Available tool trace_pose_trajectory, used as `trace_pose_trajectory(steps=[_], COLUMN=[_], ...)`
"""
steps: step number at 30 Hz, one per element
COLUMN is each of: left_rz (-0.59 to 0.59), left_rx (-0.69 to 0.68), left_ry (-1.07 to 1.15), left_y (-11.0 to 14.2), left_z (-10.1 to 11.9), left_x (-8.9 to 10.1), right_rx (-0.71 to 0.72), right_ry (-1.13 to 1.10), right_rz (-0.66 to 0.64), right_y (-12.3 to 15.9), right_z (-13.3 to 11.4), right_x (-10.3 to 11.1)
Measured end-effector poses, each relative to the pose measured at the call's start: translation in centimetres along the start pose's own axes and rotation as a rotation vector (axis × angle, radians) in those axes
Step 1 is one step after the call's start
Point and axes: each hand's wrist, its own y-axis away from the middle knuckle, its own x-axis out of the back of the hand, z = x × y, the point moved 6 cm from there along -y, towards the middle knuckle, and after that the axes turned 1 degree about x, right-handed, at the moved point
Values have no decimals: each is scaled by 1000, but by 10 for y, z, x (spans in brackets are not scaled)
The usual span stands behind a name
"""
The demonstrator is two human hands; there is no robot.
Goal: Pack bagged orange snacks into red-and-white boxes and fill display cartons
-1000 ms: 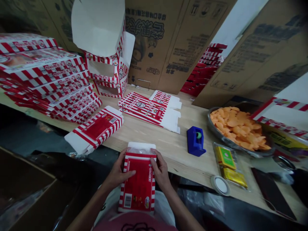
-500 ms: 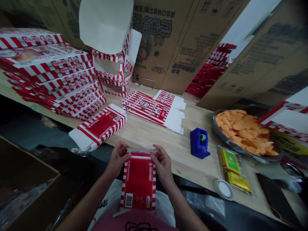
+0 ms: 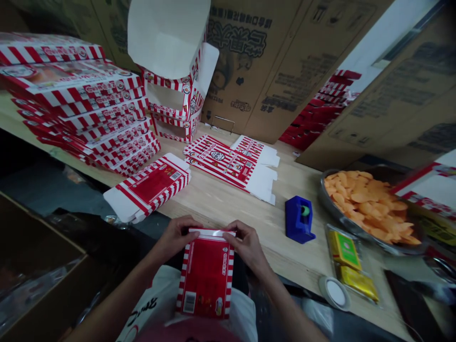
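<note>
A red-and-white striped carton (image 3: 205, 275) lies against my lap, its red printed panel facing me and its barcode at the lower left. My left hand (image 3: 180, 236) pinches the carton's top left corner, thumb on the front. At the top right corner, my right hand (image 3: 246, 243) grips in the same way. Along the white top edge between my thumbs lies a shiny clear strip (image 3: 213, 233) that looks like tape. The rear of the carton and some of my fingers are hidden.
Flat cartons (image 3: 224, 161) lie mid-table beside another carton (image 3: 155, 183). Packed boxes (image 3: 89, 99) are stacked left. A blue tape dispenser (image 3: 298, 221), a metal bowl (image 3: 326, 190) of orange chips, a yellow packet (image 3: 351, 259) and a white round container (image 3: 335, 292) stand right.
The clear strip, earlier stretched between my fingers just above the carton, now lies against its top edge. Both hands have come down onto the corners. The view has shifted slightly.
</note>
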Motion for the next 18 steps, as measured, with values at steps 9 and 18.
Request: trace_pose_trajectory(steps=[9,18], left_rz=[-110,-243], left_rx=[106,178], left_ry=[201,168], left_y=[-11,-25], left_z=[-3,-18], left_x=[-2,3], right_rx=[-3,-9], right_ry=[-50,105], right_rz=[31,-5], right_y=[-5,-18], right_z=[-6,-13], right_x=[-2,-5])
